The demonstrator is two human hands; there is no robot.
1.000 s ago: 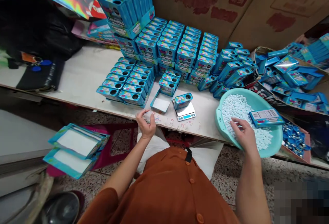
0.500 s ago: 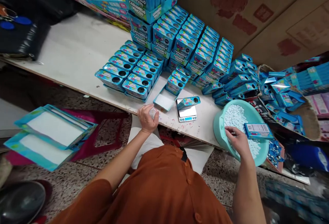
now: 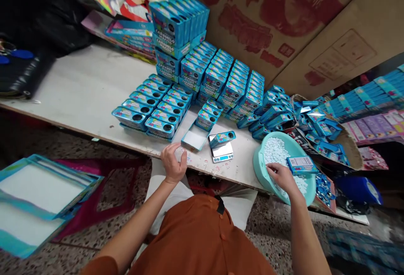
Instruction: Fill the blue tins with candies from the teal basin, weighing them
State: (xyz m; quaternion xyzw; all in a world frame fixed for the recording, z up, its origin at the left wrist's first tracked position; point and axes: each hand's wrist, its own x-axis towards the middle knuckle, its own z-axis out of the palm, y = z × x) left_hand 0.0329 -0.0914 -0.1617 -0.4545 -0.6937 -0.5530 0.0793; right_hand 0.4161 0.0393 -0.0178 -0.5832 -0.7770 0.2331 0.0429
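My left hand (image 3: 173, 163) rests cupped at the front edge of the white board table (image 3: 85, 85), over a few scattered white candies. What its fingers hold is hidden. My right hand (image 3: 284, 179) dips into the white candies (image 3: 276, 151) in a pale green basin (image 3: 259, 162). A blue box (image 3: 301, 165) lies across the basin. Just past my left hand sit an open blue tin tray (image 3: 195, 137) and a small digital scale (image 3: 221, 151). A blue tin (image 3: 222, 138) lies on the scale. Rows of blue Caramelo Macizo tins (image 3: 154, 115) stand behind them.
Taller stacks of tins (image 3: 214, 77) rise against printed cardboard (image 3: 274, 27). A heap of loose blue boxes (image 3: 325, 128) lies right of the basin, beside a box of blue-wrapped sweets (image 3: 324, 189). Flat blue card trays (image 3: 41, 199) lie at lower left, over a terrazzo floor.
The view has swung, so the table sits lower and further left in the frame. My right hand has shifted left within the candies. The tin remains on the scale.
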